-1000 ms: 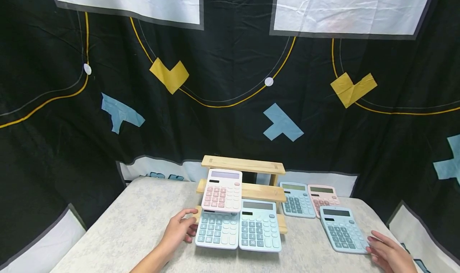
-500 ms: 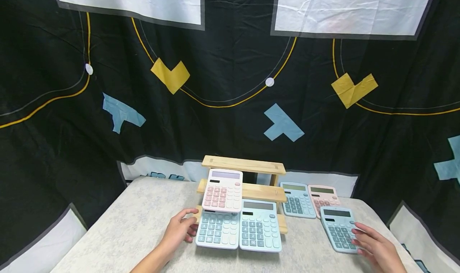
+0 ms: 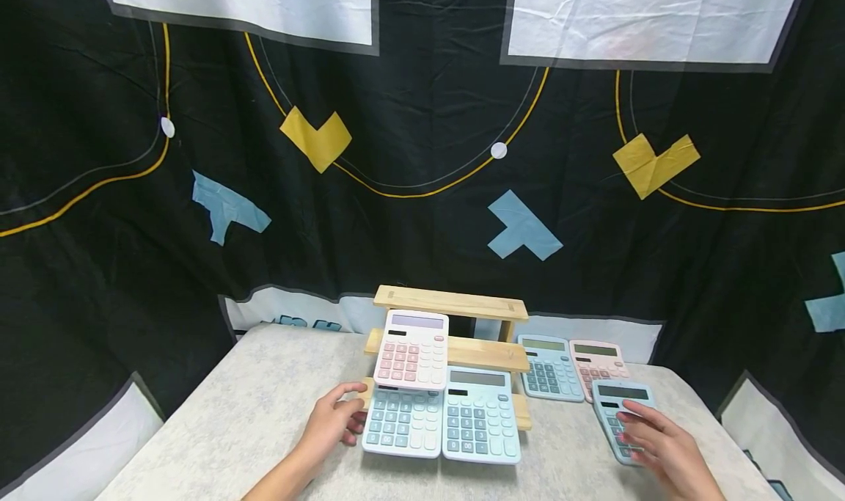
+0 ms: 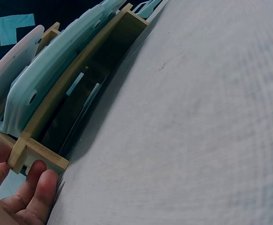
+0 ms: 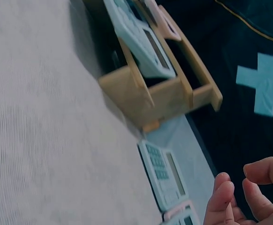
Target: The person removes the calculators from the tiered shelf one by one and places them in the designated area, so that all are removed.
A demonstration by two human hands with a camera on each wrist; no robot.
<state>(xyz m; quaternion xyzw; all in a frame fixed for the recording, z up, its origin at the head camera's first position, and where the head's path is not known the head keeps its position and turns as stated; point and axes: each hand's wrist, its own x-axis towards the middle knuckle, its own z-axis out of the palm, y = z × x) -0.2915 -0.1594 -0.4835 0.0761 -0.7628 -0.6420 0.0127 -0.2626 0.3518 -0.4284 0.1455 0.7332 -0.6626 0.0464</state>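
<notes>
My left hand (image 3: pixel 326 424) holds the left end of the wooden rack (image 3: pixel 485 352), with thumb and curled fingers about the end of its lower slat in the left wrist view. Two light-blue calculators, one at left (image 3: pixel 403 424) and one at right (image 3: pixel 480 417), lean side by side on the lower tier. A white calculator with pink keys (image 3: pixel 411 350) stands on the tier above. My right hand (image 3: pixel 667 446) is over the right part of a loose blue calculator (image 3: pixel 622 392), its fingers loosely bent and apart; in the right wrist view nothing sits between thumb and fingers (image 5: pixel 221 197).
Behind the loose calculator lie another blue calculator (image 3: pixel 551 369) and a pink one (image 3: pixel 597 358), right of the rack. All stand on a pale mottled tabletop (image 3: pixel 264 384). A black cloth backdrop (image 3: pixel 409 244) with coloured patches hangs behind.
My right hand has moved left, from beside the loose blue calculator's right edge to over its keys. The left hand stays at the rack, and the calculators have not visibly moved.
</notes>
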